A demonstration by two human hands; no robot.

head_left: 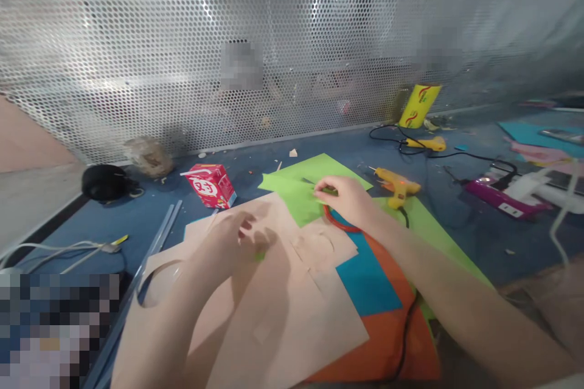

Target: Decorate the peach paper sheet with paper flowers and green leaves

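Observation:
My right hand is closed over a pair of scissors on the lime green paper. Their orange handle loop shows below the hand, and a dark tip shows by the fingertips. Over the pale peach sheets, my left hand has its fingers curled together. Whatever it may hold is hidden. A small green scrap shows just below those fingers. Cut peach paper pieces lie between the two hands.
A yellow hot glue gun lies right of my right hand, its cord crossing orange paper. Behind stand a red box and a perforated metal screen. Clear strips lie left; a purple power strip sits right.

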